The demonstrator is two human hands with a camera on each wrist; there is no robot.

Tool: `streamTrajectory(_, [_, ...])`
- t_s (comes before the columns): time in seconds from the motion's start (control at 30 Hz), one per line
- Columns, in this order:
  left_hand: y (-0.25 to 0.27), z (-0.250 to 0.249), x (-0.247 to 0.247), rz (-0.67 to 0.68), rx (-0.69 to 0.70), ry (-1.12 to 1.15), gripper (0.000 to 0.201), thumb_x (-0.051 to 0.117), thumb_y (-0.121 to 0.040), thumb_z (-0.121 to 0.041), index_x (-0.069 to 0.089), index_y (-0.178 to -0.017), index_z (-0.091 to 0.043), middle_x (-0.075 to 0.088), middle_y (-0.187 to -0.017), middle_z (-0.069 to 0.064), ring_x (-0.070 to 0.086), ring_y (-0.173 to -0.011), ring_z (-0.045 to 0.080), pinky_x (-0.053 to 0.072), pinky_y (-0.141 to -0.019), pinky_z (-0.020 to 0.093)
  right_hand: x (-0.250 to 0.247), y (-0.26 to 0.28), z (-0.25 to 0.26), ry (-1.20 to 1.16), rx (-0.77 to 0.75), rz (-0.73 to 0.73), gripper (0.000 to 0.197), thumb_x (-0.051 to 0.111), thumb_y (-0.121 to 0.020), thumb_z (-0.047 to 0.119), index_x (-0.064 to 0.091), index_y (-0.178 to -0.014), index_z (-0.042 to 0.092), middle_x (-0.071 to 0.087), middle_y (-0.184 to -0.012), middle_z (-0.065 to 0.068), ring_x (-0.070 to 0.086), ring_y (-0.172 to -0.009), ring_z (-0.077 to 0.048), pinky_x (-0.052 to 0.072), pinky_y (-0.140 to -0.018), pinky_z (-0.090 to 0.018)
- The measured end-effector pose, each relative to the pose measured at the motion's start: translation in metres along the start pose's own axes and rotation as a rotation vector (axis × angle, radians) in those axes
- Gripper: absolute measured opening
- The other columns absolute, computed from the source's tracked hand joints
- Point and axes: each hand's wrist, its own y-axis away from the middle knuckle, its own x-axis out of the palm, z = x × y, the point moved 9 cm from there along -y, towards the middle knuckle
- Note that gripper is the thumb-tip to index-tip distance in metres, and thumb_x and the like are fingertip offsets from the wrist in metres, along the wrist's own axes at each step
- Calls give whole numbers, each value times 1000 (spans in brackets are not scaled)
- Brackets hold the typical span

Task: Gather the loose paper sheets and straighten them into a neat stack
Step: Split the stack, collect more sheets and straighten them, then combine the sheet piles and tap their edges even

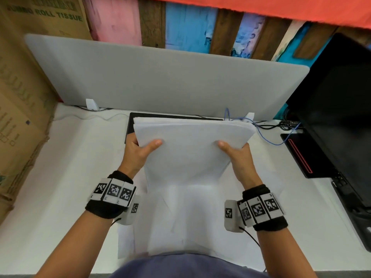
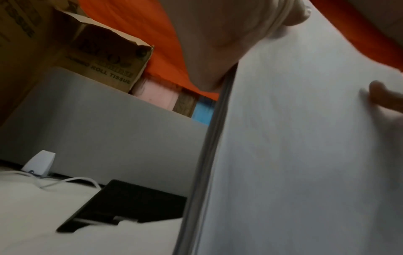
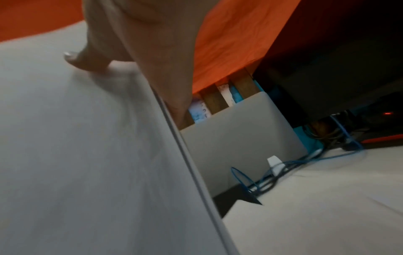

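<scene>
Head view shows both hands holding up one bundle of paper sheets [image 1: 190, 145] above the white desk [image 1: 66, 177]. Left hand [image 1: 138, 151] grips the left edge, thumb on top. Right hand [image 1: 239, 155] grips the right edge the same way. Most sheets look gathered — that part seems nearly done. But the far edges do not line up yet, and more loose sheets [image 1: 128, 237] lie flat on the desk near the person's body. Those need picking up, I think — then a tap to make the edges even.
</scene>
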Motion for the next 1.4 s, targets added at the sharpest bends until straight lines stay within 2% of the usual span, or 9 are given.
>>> streamTrajectory(0.2, [13,70,-5,-51,-171,-53,58,82,-46,-57,60,-93,-30,71,-84,-26,66,-83,-6,52,-72,11,7,11,-75,72,211,72,36,69,-75,-3,59,-92,27,66,-94,10,64,-85,-3,53,-77,-20])
streamTrajectory(0.33, [24,103,-7,-38,-283,-126,36,74,-74,-5,56,-92,-32,68,-75,-34,63,-76,-14,49,-65,5,0,16,-98,102,274,10,23,65,-82,3,60,-87,25,65,-90,7,63,-81,-5,51,-65,-11])
streamTrajectory(0.47, [17,100,-7,35,-373,-121,42,80,-57,-35,62,-93,-25,72,-77,-18,66,-75,-9,52,-63,8,-4,0,-66,87,178,-83,16,62,-86,9,63,-102,12,68,-93,-1,65,-77,-4,53,-70,-17])
streamTrajectory(0.63, [8,86,-1,84,-328,-178,31,59,-86,-5,49,-110,-20,57,-92,-16,60,-68,-20,46,-61,0,-8,-17,-23,86,72,-145,23,59,-88,14,58,-111,12,63,-88,9,60,-79,-2,49,-62,-5])
streamTrajectory(0.77, [18,94,-18,17,-337,-238,35,56,-88,-5,49,-120,-15,60,-99,-8,62,-84,-2,47,-70,6,-10,-14,-40,254,103,-49,37,58,-89,16,50,-125,10,62,-110,-2,60,-95,-13,49,-76,-15])
streamTrajectory(0.9, [53,133,-57,-99,-445,-241,38,56,-88,-5,51,-125,-5,60,-113,7,59,-99,20,42,-90,31,-114,16,-111,705,483,-385,67,66,-83,33,35,-139,12,38,-141,-17,38,-129,-33,34,-103,-39])
streamTrajectory(1.03, [90,174,-86,-177,-595,-238,33,57,-88,-4,53,-121,-3,61,-116,15,58,-108,29,42,-95,37,-196,82,-160,738,890,-745,92,69,-79,40,14,-143,4,23,-145,-26,25,-133,-41,25,-110,-51])
streamTrajectory(1.27, [107,193,-87,-188,-664,-261,34,56,-88,-1,52,-121,3,59,-113,15,55,-99,23,40,-91,33,-188,65,-159,1019,667,-632,54,60,-85,29,43,-130,6,37,-140,-17,33,-126,-37,27,-101,-52])
streamTrajectory(1.4, [106,193,-85,-200,-676,-253,34,54,-88,0,51,-122,4,57,-111,11,54,-100,22,39,-91,32,-164,50,-161,975,520,-495,57,64,-85,27,43,-132,1,40,-140,-18,38,-128,-35,33,-104,-46])
